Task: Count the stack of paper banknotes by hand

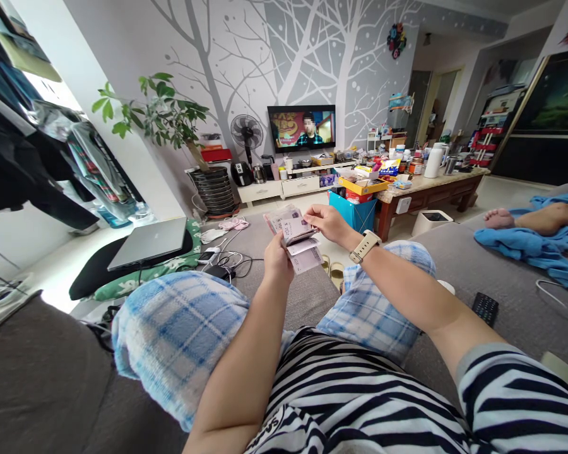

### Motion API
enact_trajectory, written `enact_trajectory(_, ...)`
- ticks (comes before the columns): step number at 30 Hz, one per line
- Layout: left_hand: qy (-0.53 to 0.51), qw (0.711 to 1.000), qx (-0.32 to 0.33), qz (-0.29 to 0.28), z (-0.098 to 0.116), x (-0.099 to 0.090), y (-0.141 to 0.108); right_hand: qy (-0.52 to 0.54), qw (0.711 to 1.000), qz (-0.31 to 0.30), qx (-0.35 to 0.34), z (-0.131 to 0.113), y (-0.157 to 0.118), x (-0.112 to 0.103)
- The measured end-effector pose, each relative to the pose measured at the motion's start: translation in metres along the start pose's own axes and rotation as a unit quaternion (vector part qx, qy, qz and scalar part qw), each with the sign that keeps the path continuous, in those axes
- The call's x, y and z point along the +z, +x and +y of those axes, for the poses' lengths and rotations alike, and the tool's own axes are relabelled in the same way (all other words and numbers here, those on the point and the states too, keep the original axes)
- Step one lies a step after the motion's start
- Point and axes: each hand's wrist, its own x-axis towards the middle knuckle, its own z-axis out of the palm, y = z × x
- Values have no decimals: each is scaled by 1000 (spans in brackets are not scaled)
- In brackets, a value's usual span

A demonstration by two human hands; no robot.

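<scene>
Resting far on the left side, a grey laptop point(146, 243) is lying on a green patterned cushion point(118, 287), well apart from the hands. Next, the person's left hand point(278, 258) is closing firmly around the lower part of a stack of paper banknotes point(294, 234), above the knees. The long axis of this stack is running from upper left to lower right. The right hand point(327, 224) is sitting just over its upper side, narrow, with fingers together touching the top notes; whether it is pinching one, I cannot tell. Further right, a black remote control point(485, 309) is lying on the grey sofa point(525, 328).
</scene>
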Motion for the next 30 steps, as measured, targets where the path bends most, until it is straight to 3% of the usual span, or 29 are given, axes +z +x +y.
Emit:
enact_trajectory(22,-2,1000,-1,-2,0,-1,1,84,996,-40,7,-3,-2,3)
enact_trajectory(30,20,1000,14,-11,-5,-6,7,31,999,-21,38,0,0,0)
